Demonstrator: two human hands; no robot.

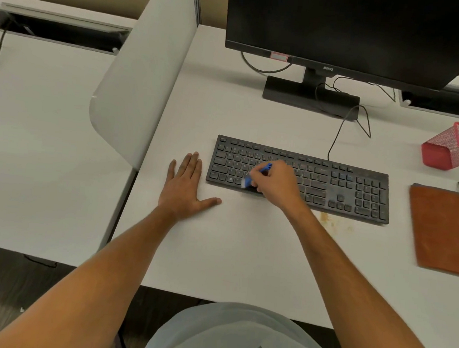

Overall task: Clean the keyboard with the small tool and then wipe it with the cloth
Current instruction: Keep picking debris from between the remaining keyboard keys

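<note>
Your left hand (188,183) lies flat and open on the desk (230,250), just beside the keyboard (299,179), while your right hand (275,183) pinches the small blue tool (255,174) over the lower-left keys. It looks light and stiff, so keep holding mid-handle and brush gently. To the right lies the cloth (442,229), soft and limp; take it by an edge
</note>
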